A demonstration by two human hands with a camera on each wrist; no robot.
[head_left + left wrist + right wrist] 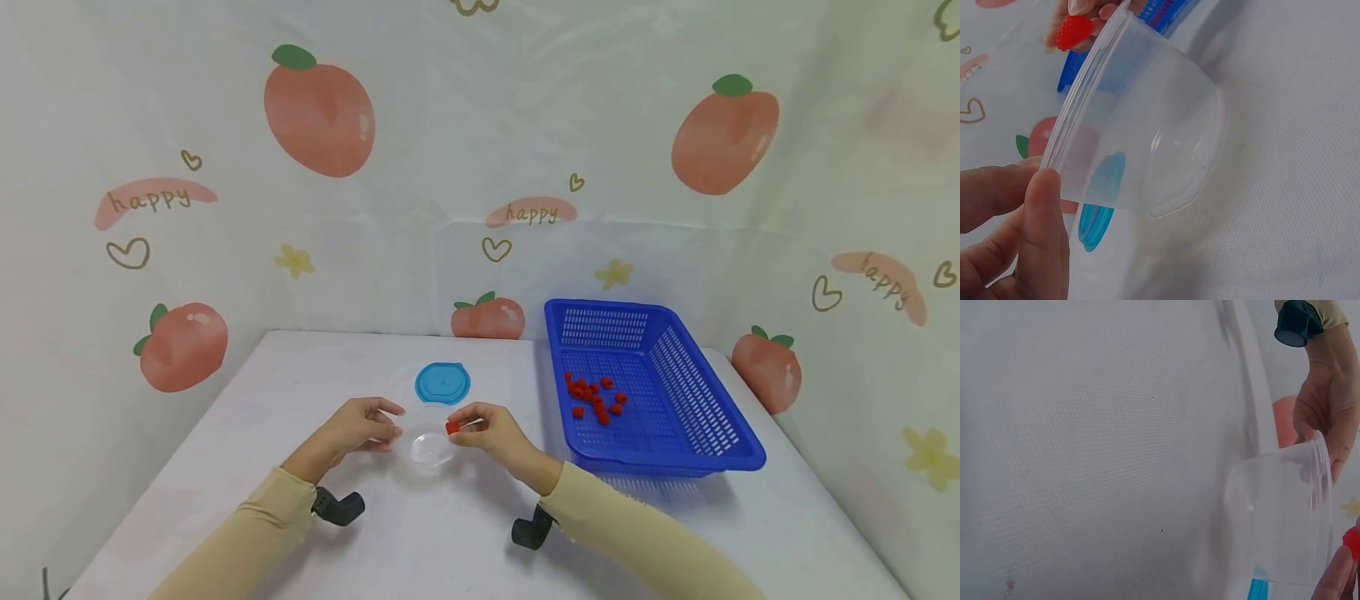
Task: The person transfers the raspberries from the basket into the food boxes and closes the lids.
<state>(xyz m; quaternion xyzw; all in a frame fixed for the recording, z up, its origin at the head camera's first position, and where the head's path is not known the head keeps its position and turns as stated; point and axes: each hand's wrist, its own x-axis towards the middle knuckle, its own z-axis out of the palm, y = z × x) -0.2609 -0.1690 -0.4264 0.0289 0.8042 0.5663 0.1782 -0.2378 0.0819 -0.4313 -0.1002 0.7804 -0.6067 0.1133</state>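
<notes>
A clear plastic bowl [429,451] stands upright on the white table, its round rim facing up. My left hand [357,428] is at the bowl's left side; in the left wrist view its thumb and fingertips pinch the rim of the bowl [1172,119]. Between the thumb and fingers of my right hand [497,431] is a small red raspberry [1074,32] with a bumpy surface, held at the right side of the bowl's rim. The right wrist view catches only part of the raspberry [1352,542] at its edge.
Behind the bowl lies a round blue lid [442,383]. To the right stands a blue slotted basket [660,463], with several red raspberries [598,407] gathered toward its left side. A white curtain printed with fruit [420,167] hangs behind the table.
</notes>
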